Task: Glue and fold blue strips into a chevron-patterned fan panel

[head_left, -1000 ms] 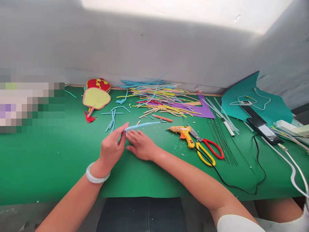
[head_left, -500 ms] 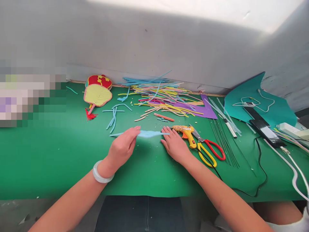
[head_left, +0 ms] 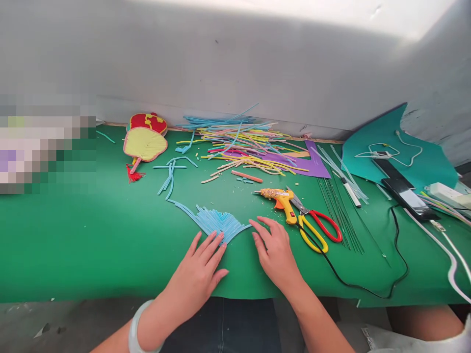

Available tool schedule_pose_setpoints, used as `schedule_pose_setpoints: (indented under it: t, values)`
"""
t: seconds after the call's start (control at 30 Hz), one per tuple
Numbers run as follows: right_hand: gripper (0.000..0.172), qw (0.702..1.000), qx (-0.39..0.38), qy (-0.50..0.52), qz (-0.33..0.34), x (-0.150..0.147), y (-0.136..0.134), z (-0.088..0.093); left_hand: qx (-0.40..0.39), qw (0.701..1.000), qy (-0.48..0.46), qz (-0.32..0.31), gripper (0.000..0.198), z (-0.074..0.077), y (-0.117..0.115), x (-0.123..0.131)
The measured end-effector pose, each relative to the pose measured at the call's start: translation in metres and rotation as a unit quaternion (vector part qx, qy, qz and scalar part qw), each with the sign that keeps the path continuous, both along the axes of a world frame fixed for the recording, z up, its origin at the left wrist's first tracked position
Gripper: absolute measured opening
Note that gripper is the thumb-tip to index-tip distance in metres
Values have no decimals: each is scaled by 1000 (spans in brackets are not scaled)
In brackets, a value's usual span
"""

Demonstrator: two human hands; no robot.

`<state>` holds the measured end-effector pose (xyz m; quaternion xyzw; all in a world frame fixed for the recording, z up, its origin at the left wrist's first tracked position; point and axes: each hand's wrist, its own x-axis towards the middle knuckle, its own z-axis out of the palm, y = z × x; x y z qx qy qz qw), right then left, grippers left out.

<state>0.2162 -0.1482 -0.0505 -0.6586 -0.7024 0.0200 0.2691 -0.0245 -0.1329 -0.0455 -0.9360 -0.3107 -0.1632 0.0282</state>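
Note:
A fan-shaped piece made of light blue strips laid side by side (head_left: 220,221) lies flat on the green table, with thin ends reaching out to both sides. My left hand (head_left: 200,267) rests with spread fingers on its lower edge. At its right tip is my right hand (head_left: 274,250), fingers apart, the fingertips close to or touching the thin end. A yellow hot glue gun (head_left: 279,198) lies just beyond my right hand. Scissors with one red and one yellow handle (head_left: 312,220) are beside the glue gun.
Coloured strips (head_left: 239,142) are heaped at the back, partly over a purple sheet (head_left: 318,164). Loose blue strips (head_left: 169,179) and a yellow fan with a red tassel (head_left: 145,144) lie left. Thin green wires (head_left: 338,215), a phone (head_left: 410,198) and a black cord (head_left: 368,288) are right.
The blue piece, seen nearly edge-on before, now lies flat and closer to me. My left hand has opened from its grip onto the lower edge; my right hand has moved nearer too.

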Motion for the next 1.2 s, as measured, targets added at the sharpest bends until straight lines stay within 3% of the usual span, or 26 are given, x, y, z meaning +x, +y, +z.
schedule_pose_setpoints:
  t: [0.17, 0.3, 0.57, 0.8, 0.97, 1.2]
  values:
    - [56, 998, -40, -43, 39, -26, 25, 6, 0, 999, 8, 34, 49, -8, -9, 12]
    - [63, 997, -49, -55, 14, -28, 31, 2, 0, 999, -5, 39, 49, -9, -9, 13]
    - [58, 998, 21, -44, -27, -13, 6, -9, 9, 999, 9, 34, 51, -7, -9, 12]
    - [54, 997, 57, -22, -37, -15, 3, -14, 20, 999, 17, 34, 52, -5, -8, 12]
    - [50, 995, 91, -12, -45, -15, 4, -11, 24, 999, 15, 37, 51, -3, -8, 13]
    - [40, 976, 207, 40, -47, -16, -5, -1, 33, 998, -25, 42, 51, -8, -8, 13]
